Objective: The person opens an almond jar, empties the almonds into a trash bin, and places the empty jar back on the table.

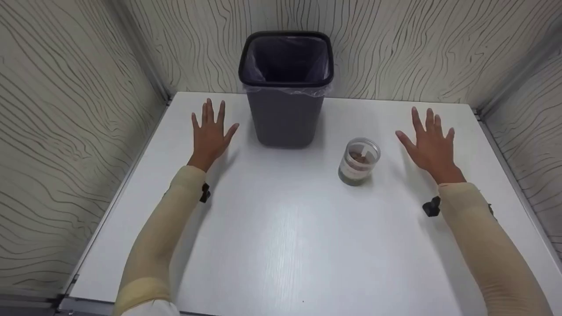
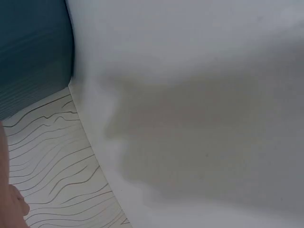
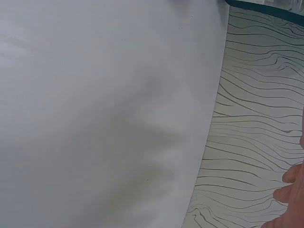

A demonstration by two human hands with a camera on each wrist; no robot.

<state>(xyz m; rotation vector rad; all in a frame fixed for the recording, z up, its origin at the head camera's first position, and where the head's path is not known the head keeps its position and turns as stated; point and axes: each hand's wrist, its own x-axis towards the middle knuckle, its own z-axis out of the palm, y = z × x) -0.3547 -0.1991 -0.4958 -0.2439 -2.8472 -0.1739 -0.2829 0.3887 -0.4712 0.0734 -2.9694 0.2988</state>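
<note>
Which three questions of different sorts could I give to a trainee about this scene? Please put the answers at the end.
1. In the head view, where does the clear container stand?
a) to the left of the bin
b) to the right of the bin
c) inside the bin

2. True or false: a plastic bag lines the bin.

3. What do the left hand and the right hand hold?

Key:
1. b
2. True
3. Nothing; both are empty.
</note>
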